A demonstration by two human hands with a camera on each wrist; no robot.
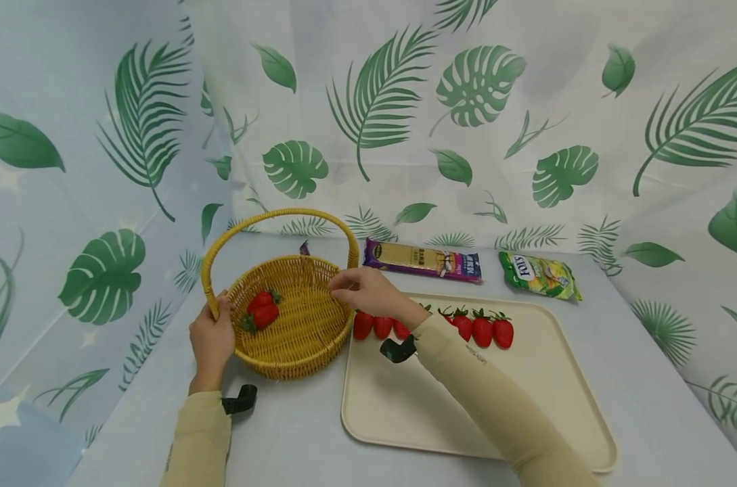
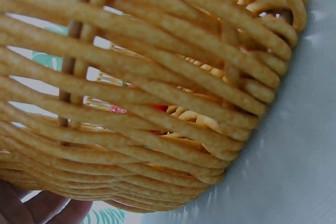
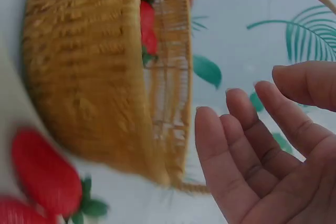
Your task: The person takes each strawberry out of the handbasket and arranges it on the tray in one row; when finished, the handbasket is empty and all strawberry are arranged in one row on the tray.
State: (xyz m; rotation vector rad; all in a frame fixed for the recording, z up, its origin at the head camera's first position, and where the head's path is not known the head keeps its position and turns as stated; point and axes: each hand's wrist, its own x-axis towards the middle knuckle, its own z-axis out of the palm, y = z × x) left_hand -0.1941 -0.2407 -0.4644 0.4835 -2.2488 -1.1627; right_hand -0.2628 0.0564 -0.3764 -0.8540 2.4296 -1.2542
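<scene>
A yellow wicker basket [image 1: 301, 362] with a tall arched handle [image 1: 277, 214] stands at the left of the table. Two red strawberries [image 1: 262, 316] lie inside it, near its left wall. My left hand [image 1: 214, 338] grips the basket's left rim at the foot of the handle; its fingertips show at the lower corner of the left wrist view. Over the right rim hovers my right hand [image 1: 374, 295], with nothing in its fingers, which are loosely bent and spread from the thumb in the right wrist view. Several strawberries [image 1: 482, 331] form a row on the beige tray [image 1: 465, 412], partly hidden by the right forearm.
Behind the tray lie a purple and gold snack packet [image 1: 423, 260] and a green candy bag [image 1: 540, 275]. The tray's left edge sits close beside the basket. A leaf-patterned curtain [image 1: 392, 182] encloses the back and sides of the table.
</scene>
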